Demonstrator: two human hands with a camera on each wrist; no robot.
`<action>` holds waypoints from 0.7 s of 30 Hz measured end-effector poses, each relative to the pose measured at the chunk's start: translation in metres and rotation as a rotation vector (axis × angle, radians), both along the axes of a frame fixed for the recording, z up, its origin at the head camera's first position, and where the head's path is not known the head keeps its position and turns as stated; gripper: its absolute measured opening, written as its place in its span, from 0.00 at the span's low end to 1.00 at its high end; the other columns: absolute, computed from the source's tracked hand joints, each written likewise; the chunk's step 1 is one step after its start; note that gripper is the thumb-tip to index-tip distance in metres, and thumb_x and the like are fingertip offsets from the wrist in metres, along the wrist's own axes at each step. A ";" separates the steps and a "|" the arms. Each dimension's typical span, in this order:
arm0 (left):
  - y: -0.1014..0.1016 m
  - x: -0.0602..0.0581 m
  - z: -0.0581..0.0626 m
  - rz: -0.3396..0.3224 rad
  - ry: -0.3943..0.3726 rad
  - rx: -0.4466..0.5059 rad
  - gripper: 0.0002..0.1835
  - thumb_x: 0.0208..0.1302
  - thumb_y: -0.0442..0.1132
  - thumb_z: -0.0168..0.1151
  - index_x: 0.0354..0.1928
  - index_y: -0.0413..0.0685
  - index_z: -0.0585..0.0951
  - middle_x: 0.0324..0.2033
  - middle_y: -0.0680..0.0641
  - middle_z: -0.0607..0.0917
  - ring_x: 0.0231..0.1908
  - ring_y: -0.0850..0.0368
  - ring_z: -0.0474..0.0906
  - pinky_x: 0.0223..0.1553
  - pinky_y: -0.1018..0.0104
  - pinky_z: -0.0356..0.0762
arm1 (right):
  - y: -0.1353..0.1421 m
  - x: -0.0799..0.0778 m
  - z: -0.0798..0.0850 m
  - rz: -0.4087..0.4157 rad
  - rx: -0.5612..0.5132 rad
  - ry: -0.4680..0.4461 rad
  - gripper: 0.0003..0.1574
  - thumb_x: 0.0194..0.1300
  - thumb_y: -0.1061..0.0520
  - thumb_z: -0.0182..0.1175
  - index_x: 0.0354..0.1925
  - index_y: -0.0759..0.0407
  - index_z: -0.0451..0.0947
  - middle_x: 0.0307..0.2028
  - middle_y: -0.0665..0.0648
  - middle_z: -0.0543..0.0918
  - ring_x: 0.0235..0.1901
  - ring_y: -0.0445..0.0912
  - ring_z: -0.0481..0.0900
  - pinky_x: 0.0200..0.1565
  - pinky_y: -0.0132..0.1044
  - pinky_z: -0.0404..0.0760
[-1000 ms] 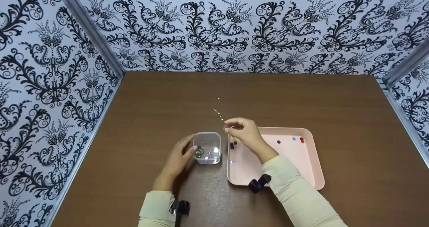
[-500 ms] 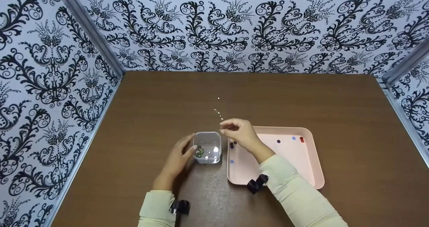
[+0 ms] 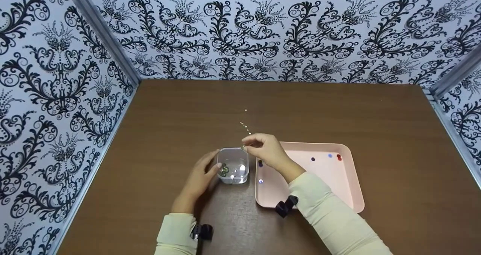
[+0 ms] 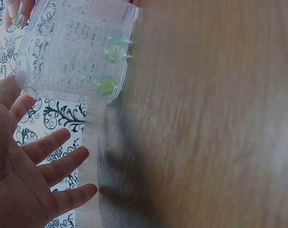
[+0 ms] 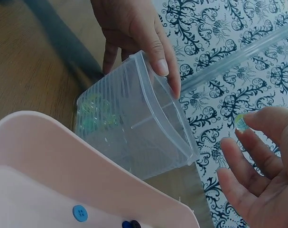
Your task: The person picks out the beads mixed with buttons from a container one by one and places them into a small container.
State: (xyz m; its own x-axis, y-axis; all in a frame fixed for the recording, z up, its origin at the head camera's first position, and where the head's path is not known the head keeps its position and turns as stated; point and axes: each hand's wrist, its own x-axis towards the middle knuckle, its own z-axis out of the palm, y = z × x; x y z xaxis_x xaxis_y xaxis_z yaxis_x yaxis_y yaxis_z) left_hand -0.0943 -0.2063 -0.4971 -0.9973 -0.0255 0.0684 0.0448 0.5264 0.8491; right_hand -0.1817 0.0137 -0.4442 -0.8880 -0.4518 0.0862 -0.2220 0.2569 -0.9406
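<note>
My left hand (image 3: 199, 178) pinches the left rim of a clear plastic container (image 5: 148, 137) between thumb and index finger; its other fingers spread apart in the left wrist view. Several green and yellow glass marbles (image 4: 106, 85) lie at the container's bottom, gathered on the left side. Over the container's far right corner, my right hand (image 3: 268, 149) pinches one greenish-yellow marble (image 5: 241, 121) between thumb and index finger. The remaining right fingers are loosely bent.
A pink tray (image 3: 308, 195) stands just right of the container. In it lie scattered buttons, among them a blue button (image 5: 80, 213) and a red button (image 3: 339, 158). Small bright specks (image 3: 245, 126) show on the brown table (image 3: 180, 108) behind the container. Patterned walls (image 3: 263, 29) enclose the table.
My right hand has moved left with the marble, from the tray's far left corner to the container's rim. The left hand and container have stayed in place.
</note>
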 end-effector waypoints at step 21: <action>-0.001 0.000 0.000 -0.010 0.035 -0.007 0.24 0.69 0.42 0.58 0.64 0.42 0.73 0.62 0.36 0.73 0.65 0.37 0.64 0.67 0.41 0.58 | -0.013 0.004 0.001 0.135 0.152 0.145 0.12 0.59 0.64 0.65 0.43 0.65 0.84 0.40 0.58 0.86 0.38 0.51 0.84 0.41 0.33 0.83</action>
